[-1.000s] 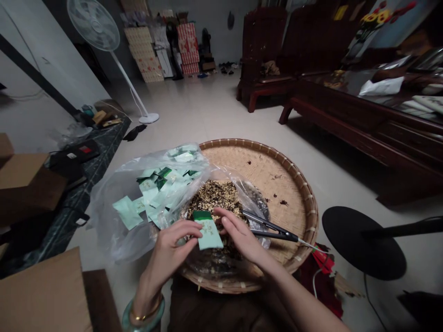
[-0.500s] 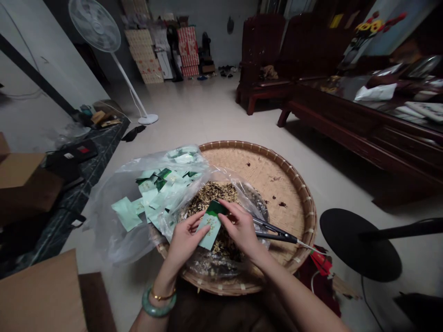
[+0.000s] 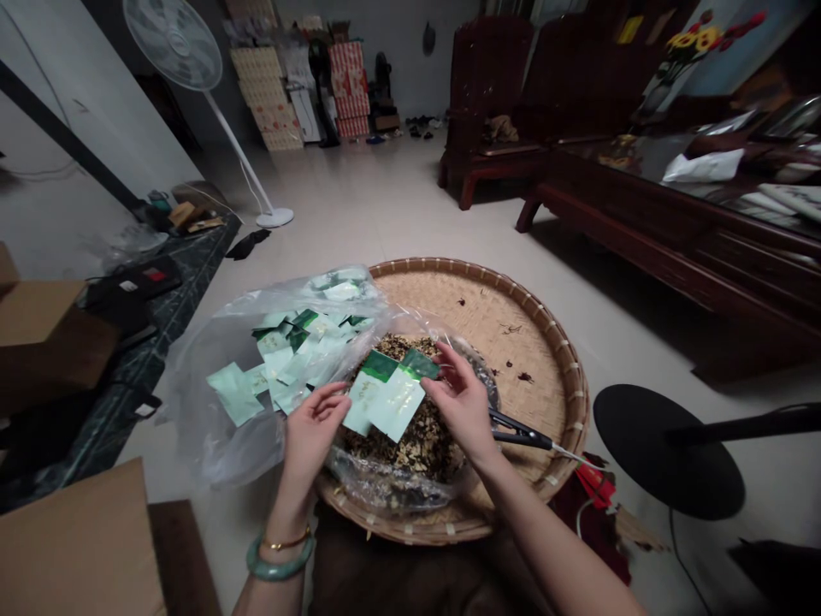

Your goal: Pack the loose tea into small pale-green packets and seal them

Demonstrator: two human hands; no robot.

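Two pale green sachets with dark green tops [image 3: 385, 398] are fanned apart between my hands. My left hand [image 3: 313, 432] pinches the left sachet at its lower edge. My right hand [image 3: 463, 402] pinches the right one near its dark top. They hover over a clear bag of dried brown tea or herb bits [image 3: 416, 445] lying in a round woven bamboo tray [image 3: 552, 342]. Black tongs [image 3: 519, 435] lie on the tray just right of my right hand.
A clear plastic bag with several more green sachets [image 3: 282, 359] lies at the tray's left. Cardboard boxes [image 3: 70, 547] sit at the near left, a standing fan [image 3: 186, 51] at the back left, a black fan base [image 3: 667, 449] at right, dark wooden furniture [image 3: 673, 222] beyond.
A single sachet was held between both hands; now it has been spread into two sachets, lifted a little and moved away from me. My right hand moved up and right.
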